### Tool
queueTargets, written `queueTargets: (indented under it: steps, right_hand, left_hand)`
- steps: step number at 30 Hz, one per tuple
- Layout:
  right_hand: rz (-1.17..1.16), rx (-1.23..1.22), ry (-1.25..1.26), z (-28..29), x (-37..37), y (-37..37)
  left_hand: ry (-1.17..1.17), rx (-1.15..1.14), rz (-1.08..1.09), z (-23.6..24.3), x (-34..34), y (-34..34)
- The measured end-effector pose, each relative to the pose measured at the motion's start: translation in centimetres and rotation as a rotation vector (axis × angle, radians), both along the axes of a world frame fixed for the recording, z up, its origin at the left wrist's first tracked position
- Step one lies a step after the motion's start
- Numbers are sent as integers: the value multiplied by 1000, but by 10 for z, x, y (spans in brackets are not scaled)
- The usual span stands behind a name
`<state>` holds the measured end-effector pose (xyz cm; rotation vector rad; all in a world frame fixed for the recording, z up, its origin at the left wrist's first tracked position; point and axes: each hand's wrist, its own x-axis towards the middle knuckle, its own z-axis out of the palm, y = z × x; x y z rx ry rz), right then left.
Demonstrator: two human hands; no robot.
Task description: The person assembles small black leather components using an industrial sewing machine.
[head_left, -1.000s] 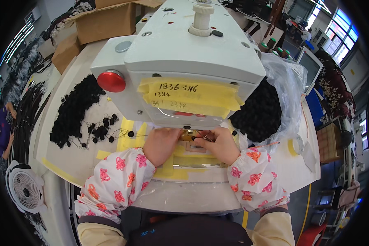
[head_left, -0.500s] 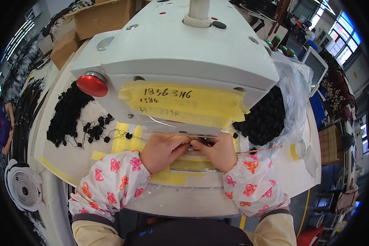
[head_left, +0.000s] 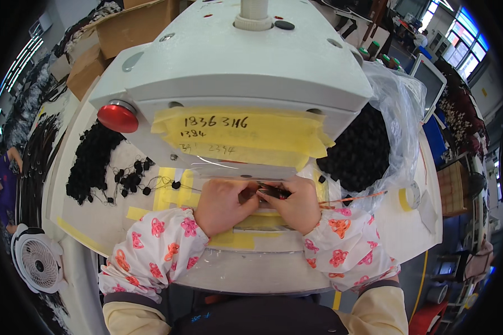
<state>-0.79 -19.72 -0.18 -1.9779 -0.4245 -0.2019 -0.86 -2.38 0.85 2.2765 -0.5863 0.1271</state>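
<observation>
Both my hands are close together on the worktable, just below the front of a large white machine head (head_left: 246,89). My left hand (head_left: 223,205) is closed, fingertips pinched near the middle; whatever they hold is hidden. A dark thread runs out from its left side toward small black pompom-like balls (head_left: 133,176). In my right hand (head_left: 297,204) is a slim dark pointed tool (head_left: 275,191), perhaps tweezers or snips, gripped between thumb and fingers. Its tip points at the left fingertips. An orange cord (head_left: 363,196) stretches rightward from beside my right wrist.
A heap of black balls (head_left: 94,162) lies at left. More black pieces (head_left: 356,151) fill a clear plastic bag (head_left: 402,106) at right. A tape roll (head_left: 409,197) rests near the right edge. A red button (head_left: 117,117) protrudes from the machine; a white fan (head_left: 37,259) stands lower left.
The machine and table have shifted slightly in view as my head moved. The dark tool in my right hand now shows more plainly between the fingers.
</observation>
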Motion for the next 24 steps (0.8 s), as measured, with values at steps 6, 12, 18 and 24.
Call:
queueTargets:
  steps: [6, 12, 18, 24]
  right_hand:
    - [151, -37, 130, 15, 7, -10]
    - [167, -376, 173, 22, 12, -21]
    - [251, -246, 132, 19, 15, -27]
    - [248, -288, 171, 17, 15, -25]
  left_hand:
    - [3, -2, 19, -9, 2, 12]
    - [-80, -91, -34, -21, 10, 24]
    - [138, -21, 22, -17, 6, 27]
    - [-96, -4, -5, -9, 8, 17]
